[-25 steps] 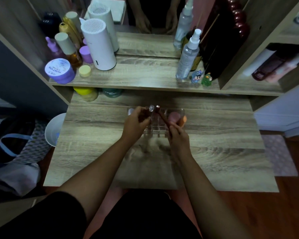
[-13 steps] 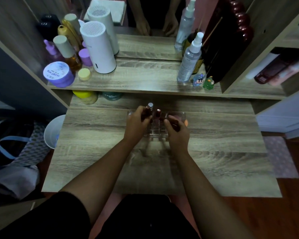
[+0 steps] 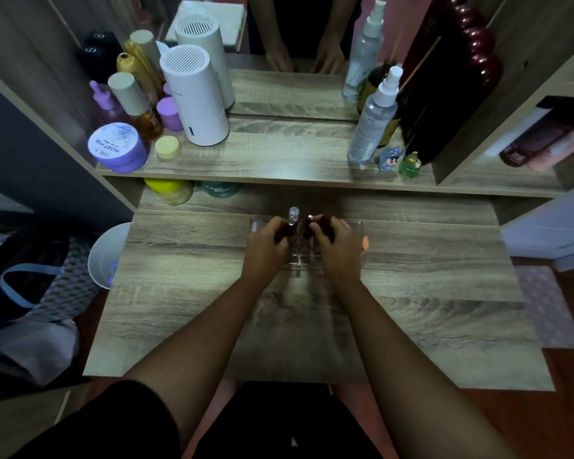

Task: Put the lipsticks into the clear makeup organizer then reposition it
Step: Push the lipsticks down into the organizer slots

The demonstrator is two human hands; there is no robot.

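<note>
Wood-grain vanity desk (image 3: 411, 293) is occupying the centre of the view, with a shelf (image 3: 295, 160) behind it carrying a white cylinder (image 3: 194, 97), a purple jar (image 3: 116, 147), a spray bottle (image 3: 373, 117) and two small figurines (image 3: 400, 159). A clear organizer (image 3: 300, 260) is sitting toward the back of the desk, directly in front of the person. The left hand (image 3: 265, 246) is closing its fingers around a dark lipstick (image 3: 284, 231) at the organizer's left side. The right hand (image 3: 337, 243) is gripping a second lipstick (image 3: 317, 223) at the right side. Both lipsticks are standing roughly upright over the compartments; which compartment each occupies cannot be determined. A clear-capped tube (image 3: 293, 215) is standing between the two hands.
</note>
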